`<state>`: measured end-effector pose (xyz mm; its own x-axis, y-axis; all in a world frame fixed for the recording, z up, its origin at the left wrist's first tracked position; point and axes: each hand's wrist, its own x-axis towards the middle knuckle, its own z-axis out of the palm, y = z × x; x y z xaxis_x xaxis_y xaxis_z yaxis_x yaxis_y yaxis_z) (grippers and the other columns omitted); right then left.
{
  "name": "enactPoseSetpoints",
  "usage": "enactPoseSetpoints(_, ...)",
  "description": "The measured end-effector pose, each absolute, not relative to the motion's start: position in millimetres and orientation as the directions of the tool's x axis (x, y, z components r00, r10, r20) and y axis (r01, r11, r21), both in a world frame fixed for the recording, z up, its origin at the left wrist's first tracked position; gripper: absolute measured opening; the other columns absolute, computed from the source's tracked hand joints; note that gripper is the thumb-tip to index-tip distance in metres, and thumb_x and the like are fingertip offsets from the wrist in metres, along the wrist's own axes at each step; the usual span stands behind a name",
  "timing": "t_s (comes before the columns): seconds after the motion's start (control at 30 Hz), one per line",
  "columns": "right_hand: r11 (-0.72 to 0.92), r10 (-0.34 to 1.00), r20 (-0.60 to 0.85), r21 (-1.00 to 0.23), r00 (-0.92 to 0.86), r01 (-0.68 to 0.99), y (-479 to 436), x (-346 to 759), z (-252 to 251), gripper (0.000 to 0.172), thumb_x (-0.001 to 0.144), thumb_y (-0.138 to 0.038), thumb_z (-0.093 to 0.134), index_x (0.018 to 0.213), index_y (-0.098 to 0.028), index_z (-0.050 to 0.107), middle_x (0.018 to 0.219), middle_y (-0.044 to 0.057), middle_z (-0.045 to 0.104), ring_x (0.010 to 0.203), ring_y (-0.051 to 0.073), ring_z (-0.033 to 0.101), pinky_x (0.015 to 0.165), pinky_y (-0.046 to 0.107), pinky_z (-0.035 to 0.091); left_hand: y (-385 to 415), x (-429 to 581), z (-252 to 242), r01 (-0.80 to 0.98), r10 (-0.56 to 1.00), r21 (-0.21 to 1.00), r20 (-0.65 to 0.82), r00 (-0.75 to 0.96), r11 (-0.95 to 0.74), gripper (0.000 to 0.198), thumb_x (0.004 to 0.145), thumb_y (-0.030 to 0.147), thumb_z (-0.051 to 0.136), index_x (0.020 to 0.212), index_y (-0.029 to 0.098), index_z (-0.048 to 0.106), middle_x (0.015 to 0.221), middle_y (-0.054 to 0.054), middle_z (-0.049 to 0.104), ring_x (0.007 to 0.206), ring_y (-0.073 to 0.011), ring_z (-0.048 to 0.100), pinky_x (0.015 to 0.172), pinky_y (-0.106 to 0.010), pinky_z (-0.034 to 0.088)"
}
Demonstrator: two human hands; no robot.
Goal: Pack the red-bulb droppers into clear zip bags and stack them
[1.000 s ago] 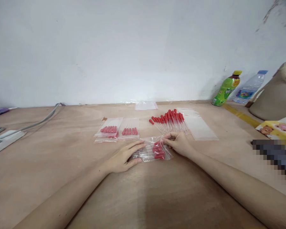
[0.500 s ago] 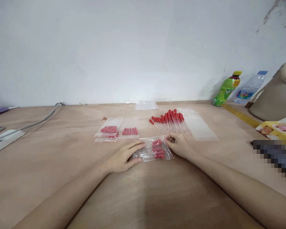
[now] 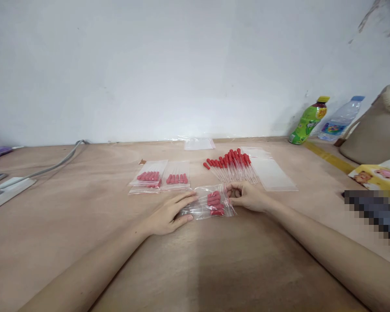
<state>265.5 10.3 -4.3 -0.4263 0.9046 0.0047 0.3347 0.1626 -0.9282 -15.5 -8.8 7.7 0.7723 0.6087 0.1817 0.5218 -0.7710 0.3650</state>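
Observation:
A clear zip-lock bag (image 3: 199, 212) with several red-bulbed droppers (image 3: 216, 200) inside lies in front of me, its red-striped mouth facing right. My left hand (image 3: 172, 213) holds the bag's left end between fingers and thumb. At the mouth, my right hand (image 3: 245, 196) grips the edge with fingertips and thumb. Just beyond, a fanned pile of loose droppers (image 3: 234, 161) lies with red bulbs pointing away. To the left rest filled bags of droppers, one stack (image 3: 148, 175) beside a single bag (image 3: 177, 175).
Flat unfilled bags (image 3: 276, 174) lie right of the pile, and more bags (image 3: 199, 144) sit by the wall. A green-labelled bottle (image 3: 308, 121), a water bottle (image 3: 341, 119) and a beige bag (image 3: 373, 125) stand at right. A grey cable (image 3: 61, 162) crosses the left side.
My right hand has shifted slightly along the bag's mouth toward me, its fingers more bent. The red bulbs inside have shifted a little. My left hand stays in place.

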Motion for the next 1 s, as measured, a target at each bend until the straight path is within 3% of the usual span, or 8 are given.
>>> enactPoseSetpoints(0.13,0.154,0.954,0.057,-0.934,-0.293,0.322,12,267,-5,0.027,0.062,-0.034,0.069,0.078,-0.017,0.055,0.067,-0.001,0.058,0.057,0.009,0.050,0.051,0.021,0.039,-9,-15,8,0.519,0.604,0.357,0.190,0.774,-0.777,0.048,0.090,0.032,0.044,0.136,0.026,0.031,0.142,-0.006,0.032,0.129,-0.0231,0.032,0.105,-0.043,0.032)
enactPoseSetpoints(0.27,-0.092,0.982,-0.129,-0.965,-0.139,0.244,13,265,-1,0.036,0.068,-0.042,0.064,0.092,-0.018,0.050,0.063,-0.003,0.058,0.037,0.004,0.039,0.038,0.019,0.030,-8,-16,7,0.510,0.596,0.355,0.199,0.778,-0.784,0.049,0.090,0.033,0.045,0.136,0.026,0.030,0.142,-0.006,0.031,0.129,-0.0236,0.032,0.105,-0.044,0.031)
enactPoseSetpoints(0.47,-0.049,0.937,-0.146,-0.954,-0.319,0.295,4,251,6,0.031,0.062,-0.044,0.070,0.070,-0.017,0.057,0.054,-0.002,0.056,0.043,0.007,0.044,0.039,0.019,0.031,-9,-15,7,0.486,0.578,0.366,0.202,0.791,-0.794,0.049,0.090,0.033,0.044,0.137,0.026,0.028,0.142,-0.006,0.031,0.129,-0.0221,0.032,0.105,-0.041,0.032)
enactPoseSetpoints(0.57,-0.074,0.927,-0.164,-0.962,-0.338,0.262,4,256,10,0.034,0.063,-0.047,0.068,0.068,-0.017,0.054,0.050,-0.004,0.052,0.042,0.006,0.043,0.039,0.019,0.031,-8,-14,8,0.506,0.582,0.302,0.278,0.764,-0.808,0.048,0.088,0.036,0.047,0.134,0.025,0.034,0.141,-0.007,0.034,0.129,-0.0235,0.032,0.105,-0.041,0.031)
enactPoseSetpoints(0.7,-0.116,0.907,-0.147,-0.988,-0.395,0.101,12,276,22,0.033,0.066,-0.045,0.067,0.077,-0.017,0.057,0.060,-0.002,0.057,0.046,0.007,0.048,0.041,0.019,0.035,2,-20,5,0.688,0.641,0.115,0.499,0.584,-0.717,0.036,0.087,0.036,0.048,0.122,0.026,0.048,0.129,-0.006,0.048,0.126,-0.0260,0.034,0.108,-0.050,0.016)
enactPoseSetpoints(0.8,-0.125,0.950,-0.095,-0.989,-0.297,-0.083,19,284,33,0.025,0.069,-0.038,0.067,0.080,-0.017,0.058,0.062,-0.001,0.059,0.044,0.006,0.047,0.039,0.018,0.034,16,-31,0,0.822,0.682,0.040,0.582,0.443,-0.569,0.036,0.087,0.039,0.048,0.121,0.027,0.050,0.128,-0.007,0.049,0.126,-0.0291,0.034,0.106,-0.055,0.009)
enactPoseSetpoints(0.87,-0.108,0.980,-0.068,-0.972,-0.187,-0.209,24,278,37,0.017,0.071,-0.030,0.066,0.077,-0.016,0.058,0.060,-0.001,0.059,0.043,0.006,0.047,0.037,0.017,0.034,24,-38,-2,0.867,0.725,0.027,0.561,0.399,-0.497,0.038,0.086,0.042,0.047,0.120,0.027,0.051,0.129,-0.007,0.048,0.126,-0.0318,0.033,0.104,-0.058,0.007)
enactPoseSetpoints(1.0,-0.114,0.993,-0.111,-0.893,-0.032,-0.436,38,238,35,0.003,0.077,-0.017,0.058,0.075,-0.015,0.057,0.058,-0.001,0.059,0.047,0.007,0.053,0.043,0.016,0.045,30,-42,-2,0.913,0.849,0.030,0.382,0.366,-0.407,0.042,0.088,0.044,0.040,0.125,0.026,0.048,0.123,-0.006,0.054,0.123,-0.0322,0.036,0.101,-0.058,0.014)
